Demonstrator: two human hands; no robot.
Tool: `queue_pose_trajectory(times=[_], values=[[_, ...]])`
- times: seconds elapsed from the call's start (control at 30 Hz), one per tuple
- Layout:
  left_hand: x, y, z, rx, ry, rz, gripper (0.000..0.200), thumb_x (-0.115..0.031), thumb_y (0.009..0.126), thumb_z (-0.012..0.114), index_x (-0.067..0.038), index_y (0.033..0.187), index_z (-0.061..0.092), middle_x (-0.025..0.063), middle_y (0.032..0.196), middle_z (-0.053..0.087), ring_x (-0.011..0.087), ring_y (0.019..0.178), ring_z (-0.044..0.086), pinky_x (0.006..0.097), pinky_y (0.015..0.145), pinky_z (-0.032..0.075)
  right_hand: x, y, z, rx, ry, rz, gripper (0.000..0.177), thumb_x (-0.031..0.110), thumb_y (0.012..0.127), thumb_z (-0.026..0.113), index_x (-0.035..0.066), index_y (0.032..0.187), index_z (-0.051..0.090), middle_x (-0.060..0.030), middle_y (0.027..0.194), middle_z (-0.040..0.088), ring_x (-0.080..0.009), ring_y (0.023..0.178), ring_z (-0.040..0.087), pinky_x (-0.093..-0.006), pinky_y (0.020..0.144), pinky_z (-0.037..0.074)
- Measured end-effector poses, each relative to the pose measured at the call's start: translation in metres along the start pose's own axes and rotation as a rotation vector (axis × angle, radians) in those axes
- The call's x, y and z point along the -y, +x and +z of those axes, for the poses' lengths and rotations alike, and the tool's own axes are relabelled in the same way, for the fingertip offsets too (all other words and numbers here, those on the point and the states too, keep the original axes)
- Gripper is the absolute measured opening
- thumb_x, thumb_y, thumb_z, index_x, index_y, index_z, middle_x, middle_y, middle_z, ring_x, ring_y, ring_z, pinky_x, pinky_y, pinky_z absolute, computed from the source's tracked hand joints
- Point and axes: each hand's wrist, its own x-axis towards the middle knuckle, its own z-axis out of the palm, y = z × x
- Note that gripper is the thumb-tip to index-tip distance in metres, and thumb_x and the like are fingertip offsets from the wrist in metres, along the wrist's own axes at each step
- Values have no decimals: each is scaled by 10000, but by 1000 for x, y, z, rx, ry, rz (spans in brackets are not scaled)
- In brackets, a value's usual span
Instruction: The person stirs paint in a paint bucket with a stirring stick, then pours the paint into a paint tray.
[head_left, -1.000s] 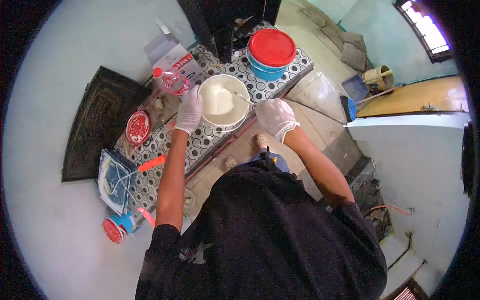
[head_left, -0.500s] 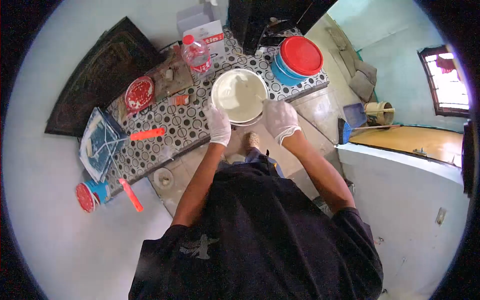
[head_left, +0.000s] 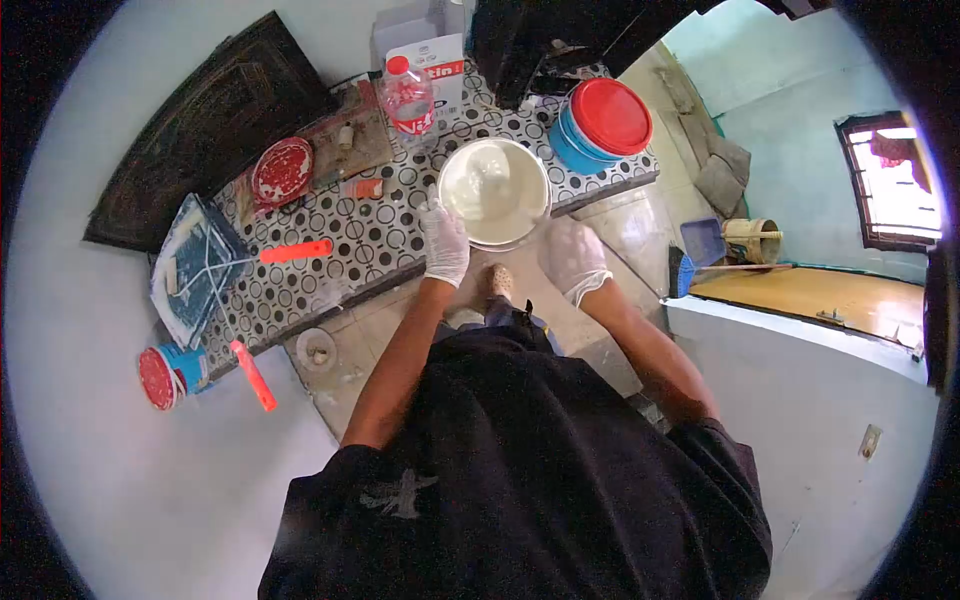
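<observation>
A round white bucket point(head_left: 500, 244) of creamy white paint point(head_left: 490, 205) stands at the front edge of the patterned ledge, seen from above. My left hand point(head_left: 445, 242), in a thin white glove, grips the left side of its rim. My right hand point(head_left: 573, 258), also gloved, is rounded near the bucket's lower right side, a little off the rim. Its fingers are turned away and hidden, so whether it touches the bucket does not show. A blue bucket with a red lid point(head_left: 608, 118) is just to the right, and a clear plastic bottle with a red cap point(head_left: 408, 98) behind left.
On the ledge point(head_left: 340, 262) lie a paint-smeared red lid point(head_left: 282, 172), a paint tray point(head_left: 185, 275) and an orange-handled roller point(head_left: 295, 251). Another roller handle point(head_left: 253, 377) and a small paint bucket point(head_left: 172, 377) are at left. A broom point(head_left: 683, 272) is at right.
My right hand has come off the bucket's right rim and moved down toward me. My left hand stays on the rim. The view has shifted slightly, and the paint's surface looks different.
</observation>
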Motion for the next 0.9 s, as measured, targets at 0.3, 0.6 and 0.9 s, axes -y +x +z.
queue_pose_trajectory(times=[0.3,0.6,0.9], values=[[-14,1,-12,141,0,-88,658,28,818,511,57,1425,258,283,1107,446,413,956,535,451,866,446,-11,-13,5,-174,-32,29,124,156,823,546,63,892,589,-146,732,642,-341,680,647,-458,612,525],[-16,8,-10,245,75,-32,649,-25,844,560,22,1425,275,285,1110,441,421,965,543,471,835,466,-6,-43,0,-16,47,-39,109,153,861,517,61,880,571,-165,690,636,-348,671,652,-486,593,511],[-25,20,-8,305,22,94,592,-47,869,538,61,1396,291,328,1157,439,435,970,519,474,905,417,-13,-50,0,42,-12,74,146,188,856,520,60,893,579,-149,726,623,-362,723,628,-466,627,509]])
